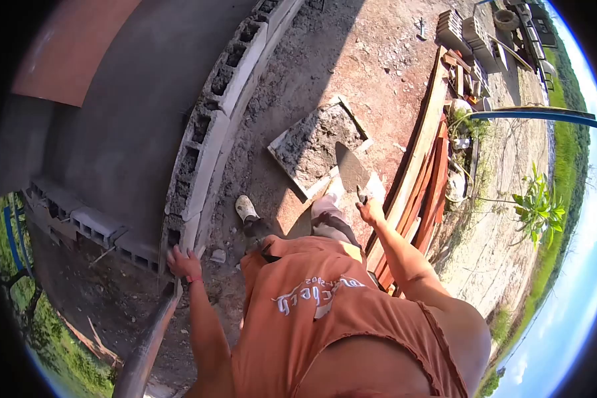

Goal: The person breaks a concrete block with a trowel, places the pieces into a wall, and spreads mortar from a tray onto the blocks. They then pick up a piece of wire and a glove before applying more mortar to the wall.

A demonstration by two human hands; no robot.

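A curved block wall point(209, 126) of hollow grey blocks runs from the top of the view down toward the person. On the bare earth to the right of the wall, and farthest from it, lies a stack of long planks point(421, 152). Between the wall and the planks sits a mortar board point(312, 139) heaped with grey mortar. A grey pipe point(146, 351) leans up to the wall's near end. The trowel point(351, 169) hangs over the edge of the board away from the wall, its blade pointing at the mortar. The right hand point(371, 212) has its grip closed around the trowel's handle. The left hand point(184, 264) rests on the wall's near end, its grip open with fingers spread on the block, holding nothing. A shoe point(247, 209) stands just beside the wall's foot.
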